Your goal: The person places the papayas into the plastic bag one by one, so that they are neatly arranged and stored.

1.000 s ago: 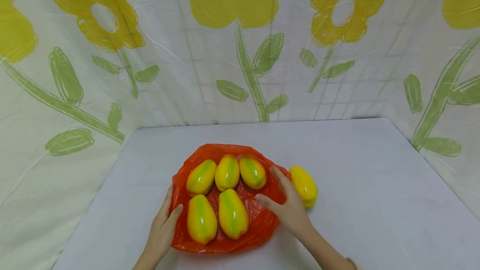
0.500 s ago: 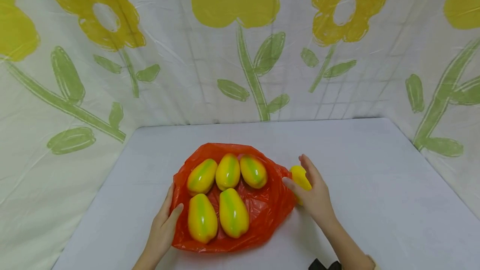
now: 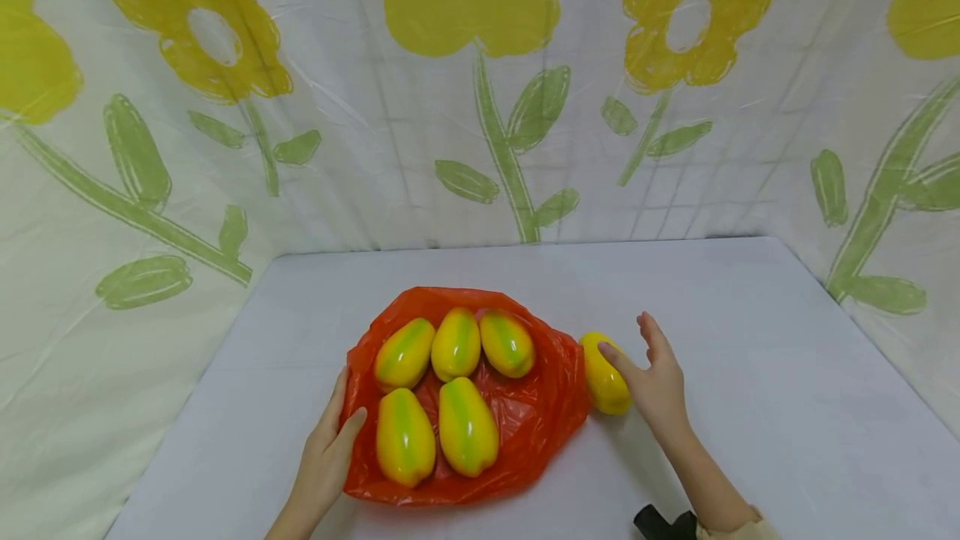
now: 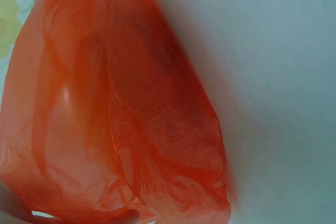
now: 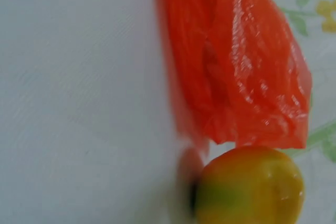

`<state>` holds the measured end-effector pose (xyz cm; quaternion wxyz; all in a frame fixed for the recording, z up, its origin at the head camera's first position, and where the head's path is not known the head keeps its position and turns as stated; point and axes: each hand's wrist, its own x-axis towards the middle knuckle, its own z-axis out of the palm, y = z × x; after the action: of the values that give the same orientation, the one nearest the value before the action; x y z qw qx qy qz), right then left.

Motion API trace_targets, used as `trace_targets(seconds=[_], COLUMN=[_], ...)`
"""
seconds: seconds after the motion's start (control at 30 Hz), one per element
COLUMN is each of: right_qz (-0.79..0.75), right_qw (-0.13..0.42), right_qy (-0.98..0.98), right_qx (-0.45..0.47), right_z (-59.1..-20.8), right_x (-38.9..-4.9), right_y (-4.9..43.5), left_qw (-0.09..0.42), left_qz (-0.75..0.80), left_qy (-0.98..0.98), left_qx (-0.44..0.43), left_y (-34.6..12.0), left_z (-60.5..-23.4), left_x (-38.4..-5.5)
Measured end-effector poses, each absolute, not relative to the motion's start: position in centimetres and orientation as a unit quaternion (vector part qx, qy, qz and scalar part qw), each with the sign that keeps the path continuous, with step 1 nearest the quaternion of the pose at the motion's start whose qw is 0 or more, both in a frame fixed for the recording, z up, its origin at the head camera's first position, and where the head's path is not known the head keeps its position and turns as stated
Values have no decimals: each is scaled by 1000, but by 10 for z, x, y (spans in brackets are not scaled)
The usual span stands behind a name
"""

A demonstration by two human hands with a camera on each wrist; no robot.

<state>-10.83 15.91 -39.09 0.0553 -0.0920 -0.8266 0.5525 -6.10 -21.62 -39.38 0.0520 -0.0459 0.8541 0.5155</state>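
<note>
An open red plastic bag (image 3: 525,448) lies on the table in the head view, its mouth facing up. Inside are several glossy yellow papayas with green stripes, one of them a front papaya (image 3: 468,427). My left hand (image 3: 326,448) grips the bag's left rim, thumb on the near side and fingers along the outside. Just outside the bag's right edge sits a loose papaya (image 3: 606,377), also low in the right wrist view. My right hand (image 3: 660,390) is beside it, fingers spread and holding nothing, with the thumb overlapping the fruit. In the left wrist view the bag wall (image 4: 105,103) covers much of the picture.
A white-covered table (image 3: 750,357) carries everything. Behind it hangs a pale curtain (image 3: 337,107) printed with yellow flowers and green leaves. A black device (image 3: 663,523) shows at my right wrist, near the bottom edge.
My right hand has left the bag's inner right side and moved right, past the rim, to the loose papaya. The bag's right side has spread outward. My left hand stays put.
</note>
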Motion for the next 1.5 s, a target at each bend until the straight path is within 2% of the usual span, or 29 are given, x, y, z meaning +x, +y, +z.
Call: trace_targets(seconds=[0.4,1.07,1.3,1.5], right_qz=[543,542,579,584], right_qw=[5,-38,-78,-89], right_qy=[-830,-829,-802,-798], right_qx=[-128,-128,-124,-121], right_z=[-406,-416,-416,-417], right_x=[-119,-120,-120,-121], right_y=[170,167,165,162], left_qw=[46,41,45,53], left_qz=[517,524,522,521], left_qy=[854,850,851,851], left_qx=[-44,-41,-42,-45], left_y=[-216,-217,-217,-216], left_z=[-395,-393,-393,-393], left_x=[-61,-59,-60,-61])
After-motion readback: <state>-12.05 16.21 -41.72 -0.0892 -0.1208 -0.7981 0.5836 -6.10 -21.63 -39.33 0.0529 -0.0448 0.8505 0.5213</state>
